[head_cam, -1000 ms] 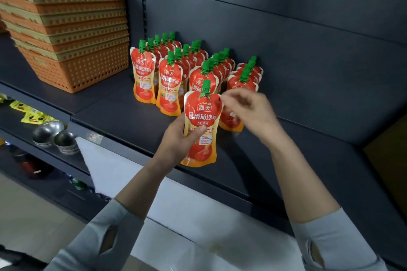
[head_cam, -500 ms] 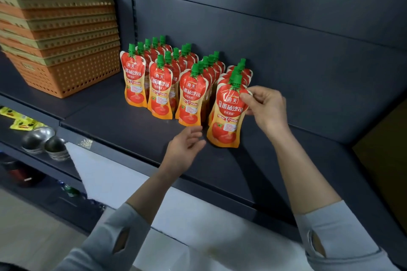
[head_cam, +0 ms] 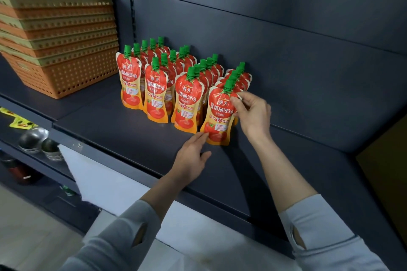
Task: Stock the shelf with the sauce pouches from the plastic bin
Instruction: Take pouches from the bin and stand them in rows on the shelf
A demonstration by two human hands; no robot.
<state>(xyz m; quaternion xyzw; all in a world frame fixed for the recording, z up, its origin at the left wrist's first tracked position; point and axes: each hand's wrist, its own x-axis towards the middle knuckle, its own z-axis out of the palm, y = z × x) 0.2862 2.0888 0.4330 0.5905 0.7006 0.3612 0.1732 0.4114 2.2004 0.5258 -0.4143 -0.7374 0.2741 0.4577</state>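
Several red and orange sauce pouches with green caps stand in rows on the dark shelf (head_cam: 114, 123). The front pouch of the rightmost row (head_cam: 219, 116) stands upright on the shelf. My right hand (head_cam: 253, 112) pinches its upper right edge beside the cap. My left hand (head_cam: 191, 156) reaches out with straight fingers, and its fingertips touch the pouch's bottom left corner. The neighbouring front pouch (head_cam: 187, 103) stands just to the left. The plastic bin is not in view.
A stack of orange and cream perforated baskets (head_cam: 57, 37) sits on the shelf at the far left. On the lower shelf at the left lie metal bowls (head_cam: 35, 138) and yellow packets (head_cam: 19, 121). A white surface (head_cam: 114, 187) lies below the shelf edge.
The pouch went from my left hand to the front of the rightmost row and now stands on the shelf. My left hand let it go and then reached back to touch its base.
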